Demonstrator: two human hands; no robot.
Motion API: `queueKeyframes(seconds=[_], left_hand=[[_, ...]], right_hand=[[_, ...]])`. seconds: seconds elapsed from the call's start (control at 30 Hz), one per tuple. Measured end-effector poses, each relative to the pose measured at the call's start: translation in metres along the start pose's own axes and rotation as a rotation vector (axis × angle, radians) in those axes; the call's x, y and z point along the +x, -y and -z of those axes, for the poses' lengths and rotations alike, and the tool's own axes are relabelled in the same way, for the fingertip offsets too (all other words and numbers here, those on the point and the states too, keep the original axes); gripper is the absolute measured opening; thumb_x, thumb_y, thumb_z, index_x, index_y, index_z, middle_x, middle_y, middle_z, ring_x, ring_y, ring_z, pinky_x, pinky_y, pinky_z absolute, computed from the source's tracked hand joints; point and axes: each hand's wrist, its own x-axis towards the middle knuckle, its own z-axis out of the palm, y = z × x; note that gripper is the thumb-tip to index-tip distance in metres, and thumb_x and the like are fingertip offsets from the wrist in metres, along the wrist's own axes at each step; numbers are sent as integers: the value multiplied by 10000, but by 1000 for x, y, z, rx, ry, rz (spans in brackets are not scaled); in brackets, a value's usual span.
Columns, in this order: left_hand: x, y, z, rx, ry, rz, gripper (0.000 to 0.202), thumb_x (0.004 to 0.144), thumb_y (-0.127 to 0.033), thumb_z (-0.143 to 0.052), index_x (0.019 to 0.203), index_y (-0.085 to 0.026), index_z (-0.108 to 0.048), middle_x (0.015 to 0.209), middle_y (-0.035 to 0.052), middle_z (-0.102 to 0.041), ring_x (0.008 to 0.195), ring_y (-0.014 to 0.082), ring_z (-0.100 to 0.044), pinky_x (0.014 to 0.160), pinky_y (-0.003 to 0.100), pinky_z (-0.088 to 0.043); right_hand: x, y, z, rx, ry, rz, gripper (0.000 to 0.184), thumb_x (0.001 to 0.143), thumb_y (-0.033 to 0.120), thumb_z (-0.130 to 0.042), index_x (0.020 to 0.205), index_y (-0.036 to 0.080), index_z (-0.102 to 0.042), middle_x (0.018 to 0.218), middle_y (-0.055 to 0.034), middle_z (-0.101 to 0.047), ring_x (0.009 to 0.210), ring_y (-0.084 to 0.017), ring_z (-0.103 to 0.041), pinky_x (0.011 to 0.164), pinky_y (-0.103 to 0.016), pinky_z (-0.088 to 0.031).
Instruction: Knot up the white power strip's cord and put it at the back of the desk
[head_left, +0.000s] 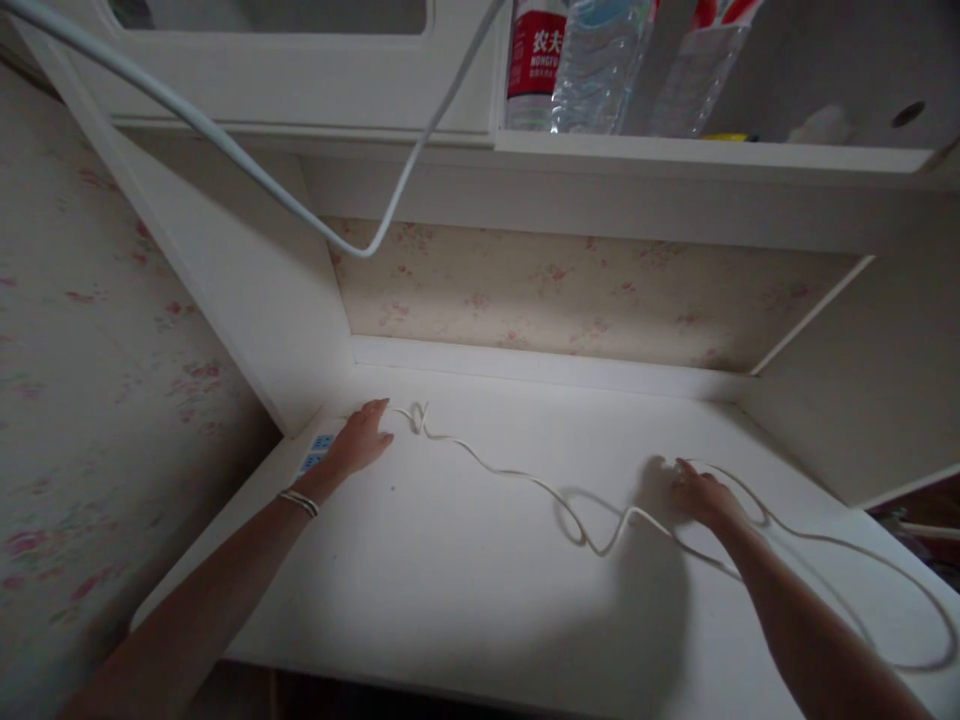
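Fingers (377, 407) lie flat and open, gripping nothing: left hand (360, 440) rests on the power strip (315, 452), white cord (525, 482) knotted just past its fingertips, right hand (701, 495) pressing a loop, so lifting it would likely call for a pinch.

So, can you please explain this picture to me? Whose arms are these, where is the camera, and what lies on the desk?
There is no machine here: these are a person's two bare arms. The one camera sits on that person's head and looks forward and down. The left hand lies flat and open at the corner of the white desk, right at a power strip with blue sockets. The right hand rests on a thin white cable that winds across the desk in loops; whether its grip closes on the cable I cannot tell. Above, a thicker white cord hangs, and water bottles stand on a shelf.
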Motion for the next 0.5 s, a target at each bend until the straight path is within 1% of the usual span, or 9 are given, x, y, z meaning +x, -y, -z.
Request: queueKeyframes(seconds=[0.07,0.13,0.2,0.3,0.33,0.37,0.4,0.43,0.5], left_hand=[[1,-18,5,-15,65,-85,610,782,-249,-548,1373,-174,-415,1436,111,-431,1317,249,-389,1101,380,-290],[-1,-41,6,-53,110,-183,600,783,-258,-572,1368,-235,-438,1451,81,-422,1323,258,-375,1098,402,-278],[-5,-65,3,-94,146,-204,601,769,-253,-605,1351,-288,-459,1464,56,-410,1331,272,-357,1089,429,-271],[-16,-105,-4,-157,209,-210,567,736,-204,-637,1288,-278,-533,1422,68,-459,1314,294,-360,1083,452,-259],[-21,-119,-6,-199,217,-214,546,729,-205,-647,1264,-265,-557,1391,82,-489,1298,303,-372,1083,466,-250],[-28,-135,-7,-265,191,-206,490,749,-220,-635,1235,-255,-582,1348,95,-523,1280,310,-386,1086,483,-237],[-35,-152,-7,-367,168,-207,435,782,-256,-613,1217,-248,-597,1306,101,-552,1261,308,-406,1086,487,-238],[-42,-170,-5,-505,157,-219,416,805,-292,-598,1218,-244,-596,1271,102,-573,1232,295,-438,1082,474,-256],[-57,-204,-1,-845,210,-256,441,836,-363,-582,1259,-238,-563,1257,105,-580,1172,266,-501,1034,414,-346]], right_hand=[[4,12,8,79,-13,38,491,811,252,-446,1268,105,-551,837,-180,-682,763,-286,-666,683,-373,-469],[9,29,19,155,-33,59,476,838,245,-409,1267,101,-553,829,-173,-690,795,-276,-662,726,-369,-471],[11,50,34,231,-70,80,471,881,287,-358,1286,129,-540,887,-151,-699,836,-252,-659,767,-357,-476],[-2,93,65,441,-104,139,473,924,417,-314,1279,206,-545,998,-91,-694,878,-193,-654,771,-305,-502],[-11,110,77,699,-92,164,461,903,447,-391,1223,180,-589,1006,-106,-688,884,-201,-651,765,-311,-511],[-23,128,89,930,-60,198,443,867,467,-480,1159,168,-627,1008,-110,-683,889,-208,-647,766,-317,-519],[-36,146,102,1098,-21,235,414,827,473,-562,1099,174,-653,999,-103,-679,882,-208,-644,761,-322,-525],[-50,164,114,1214,28,284,376,799,462,-619,1051,188,-668,993,-90,-676,885,-204,-640,759,-322,-527],[-77,197,136,1382,109,363,300,773,428,-677,978,209,-677,961,-61,-674,878,-184,-632,750,-305,-524]])
